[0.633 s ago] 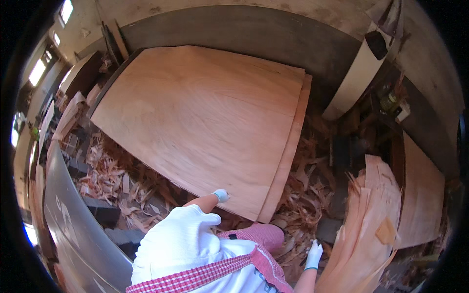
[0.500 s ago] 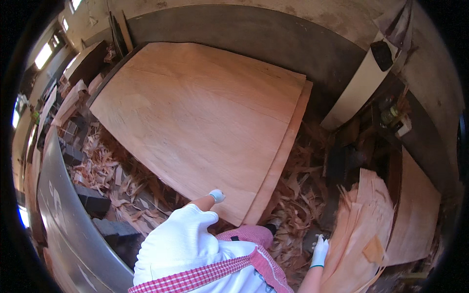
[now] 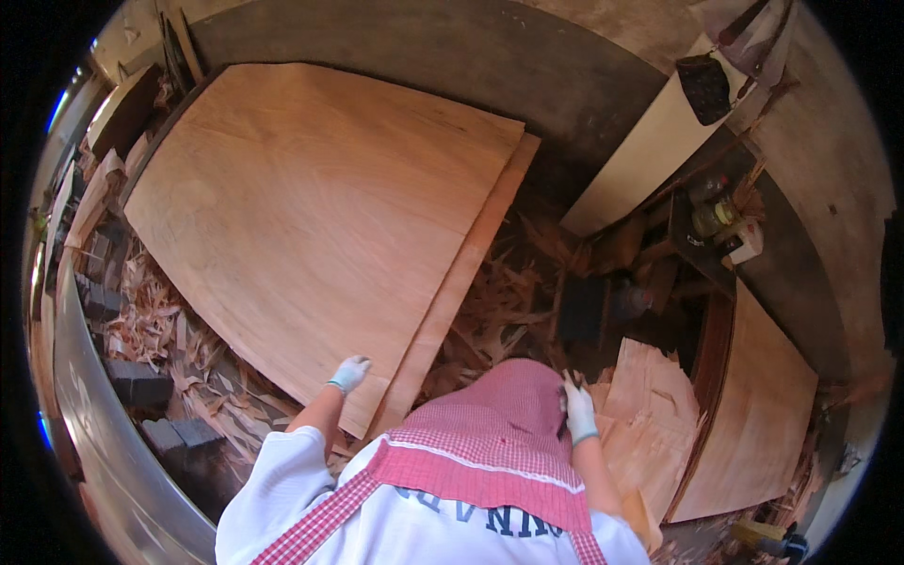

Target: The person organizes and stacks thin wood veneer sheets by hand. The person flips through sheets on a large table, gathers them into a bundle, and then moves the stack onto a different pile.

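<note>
In the head view, the large veneer stack lies flat in front of the person, its near corner pointing down toward the body. It looks narrower at the far left end and wider at the near right; its long axis seems to run from far left to near right, though the lens bends its edges. The top sheet is smooth, thin, orange-tan wood with a swirling grain, and a paler layer juts out as a strip along its right edge.

The left hand, in a white glove, is over the stack's near corner; its fingers look close together, but whether they pinch the sheet cannot be told. The right hand, also gloved, is to the right of that corner, beside a red-checked cloth apron and next to ragged veneer pieces. A small dark thing shows at its fingers, too unclear to name, and their grip cannot be told.

Left of the stack are curled, splintered wood scraps, rough grey blocks and a curved, glossy grey panel. Right of it, a long cream board slants under a dark pouch, and a flat-faced wood panel stands tilted farther off. Behind the stack rises a grey-painted wall.
</note>
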Demonstrator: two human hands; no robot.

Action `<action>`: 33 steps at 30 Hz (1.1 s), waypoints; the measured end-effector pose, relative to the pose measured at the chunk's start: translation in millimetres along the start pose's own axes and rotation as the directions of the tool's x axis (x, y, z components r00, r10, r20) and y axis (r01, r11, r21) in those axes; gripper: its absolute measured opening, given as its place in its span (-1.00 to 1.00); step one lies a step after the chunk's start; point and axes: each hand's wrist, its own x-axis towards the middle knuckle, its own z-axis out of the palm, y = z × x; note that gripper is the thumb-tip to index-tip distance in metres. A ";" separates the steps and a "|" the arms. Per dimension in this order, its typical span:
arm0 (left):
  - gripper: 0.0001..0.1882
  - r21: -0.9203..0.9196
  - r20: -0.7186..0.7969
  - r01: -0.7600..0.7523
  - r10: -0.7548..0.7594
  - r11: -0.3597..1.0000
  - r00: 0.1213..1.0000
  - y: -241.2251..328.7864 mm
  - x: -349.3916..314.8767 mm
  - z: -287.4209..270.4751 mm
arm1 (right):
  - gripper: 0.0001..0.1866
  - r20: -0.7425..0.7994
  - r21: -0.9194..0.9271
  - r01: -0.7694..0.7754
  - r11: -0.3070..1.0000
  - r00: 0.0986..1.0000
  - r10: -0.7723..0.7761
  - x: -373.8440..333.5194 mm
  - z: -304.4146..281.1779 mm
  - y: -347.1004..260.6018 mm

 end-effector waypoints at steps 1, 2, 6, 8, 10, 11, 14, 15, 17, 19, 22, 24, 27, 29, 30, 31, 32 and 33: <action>-0.69 -0.086 -0.079 -0.005 -0.002 0.996 0.997 -22.3 3.3 -9.8 | -0.78 0.056 -0.033 0.001 0.999 0.998 0.001 27.0 17.5 -24.3; -0.76 -0.170 -0.159 -0.011 -0.016 0.985 0.987 -43.2 5.0 -13.2 | -0.73 0.173 -0.031 0.021 0.999 0.985 -0.015 52.5 38.8 -55.9; -0.96 -0.709 0.083 0.194 -0.193 0.678 0.978 -46.0 -17.8 -17.4 | -0.75 0.293 -0.131 0.126 0.983 0.952 -0.082 151.6 125.4 -190.0; -0.94 -0.864 0.134 0.179 -0.127 0.471 0.983 -45.6 -24.6 -8.9 | -0.77 0.352 -0.142 0.195 0.970 0.926 -0.135 228.3 162.1 -243.7; -0.92 -0.765 -0.127 0.087 -0.282 0.638 0.951 -22.0 -21.2 20.5 | -0.77 0.355 -0.179 0.199 0.964 0.926 -0.125 307.2 204.2 -298.0; -0.90 -0.801 -0.156 0.149 -0.443 0.580 0.883 3.1 -19.7 31.4 | -0.78 0.342 -0.201 0.202 0.958 0.931 -0.125 342.0 229.7 -327.6; -0.84 -0.672 -0.081 0.319 -0.494 0.669 0.866 52.1 13.5 65.8 | -0.47 0.312 -0.357 0.206 0.911 0.946 -0.091 485.8 306.1 -386.1; -0.83 -0.295 -0.088 0.374 -0.415 0.879 0.905 75.9 28.5 77.7 | -0.38 0.278 -0.400 0.199 0.895 0.956 -0.089 528.8 329.7 -394.1; -0.80 -0.140 -0.116 0.319 -0.336 0.937 0.935 138.7 60.2 99.1 | -0.36 0.200 -0.488 0.134 0.862 0.979 -0.039 595.3 379.8 -413.0; -0.69 -0.264 -0.163 0.314 -0.363 0.912 0.918 229.8 99.7 105.5 | -0.52 0.152 -0.532 0.082 0.843 0.988 -0.001 641.9 422.7 -414.5; -0.64 -0.394 -0.077 0.389 -0.452 0.833 0.889 347.9 172.1 88.8 | -0.42 0.212 -0.332 0.064 0.941 0.977 0.008 728.3 452.6 -401.0; -0.61 -0.466 0.050 0.531 -0.578 0.708 0.814 421.9 213.0 50.7 | -0.35 0.291 -0.082 0.081 0.993 0.955 -0.054 776.2 458.8 -377.9; -0.57 -0.628 0.059 0.517 -0.627 0.582 0.777 402.4 217.2 81.9 | -0.29 0.457 0.144 -0.180 0.973 0.884 0.096 750.3 481.7 -383.0; -0.58 -0.399 -0.081 0.503 -0.576 0.767 0.813 386.1 232.1 81.9 | -0.35 0.355 -0.118 -0.211 0.970 0.904 0.240 741.2 483.0 -408.3; -0.59 -0.321 -0.109 0.506 -0.562 0.800 0.820 390.1 251.6 62.1 | -0.40 0.295 -0.080 -0.172 0.982 0.937 0.188 734.0 487.4 -413.6; -0.59 -0.236 -0.134 0.511 -0.548 0.827 0.825 394.0 267.9 39.0 | -0.41 0.280 -0.101 -0.202 0.974 0.934 0.223 727.6 494.2 -419.7; -0.59 -0.270 -0.143 0.503 -0.551 0.821 0.822 407.2 295.3 28.4 | -0.43 0.256 -0.123 -0.229 0.966 0.933 0.254 731.1 490.0 -423.6; -0.58 -0.302 -0.149 0.499 -0.558 0.812 0.817 423.4 313.7 15.5 | -0.45 0.229 -0.147 -0.263 0.954 0.929 0.291 724.6 485.8 -424.0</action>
